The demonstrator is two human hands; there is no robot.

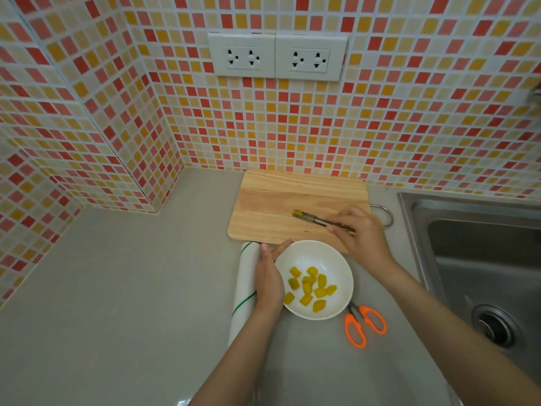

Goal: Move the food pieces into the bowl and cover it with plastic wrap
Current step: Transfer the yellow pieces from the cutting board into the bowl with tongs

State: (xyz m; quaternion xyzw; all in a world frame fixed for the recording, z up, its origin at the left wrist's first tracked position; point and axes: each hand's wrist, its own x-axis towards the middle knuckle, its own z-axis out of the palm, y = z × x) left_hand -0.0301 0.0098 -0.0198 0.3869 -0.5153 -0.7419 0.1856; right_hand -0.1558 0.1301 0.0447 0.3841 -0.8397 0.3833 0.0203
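Grey table [117, 288] in a tiled corner, seen from above. Left to right: a roll of plastic wrap [244, 291] with green lines lies lengthwise, touching the left hand [268, 281], whose fingers are curled round the left rim of a white bowl [314, 279]. The bowl stands just in front of the near edge of the wooden cutting board [292, 200] and contains yellow food pieces [310, 287]. The board lies against the back wall edge of the table. Over the board's near right part, the right hand [363, 232] grips metal tongs [319, 219], their tips pinching one yellow piece [299, 213]. Orange-handled scissors [363, 323] lie just right of the bowl, toward the near edge. A steel sink [483, 259] occupies the right end.
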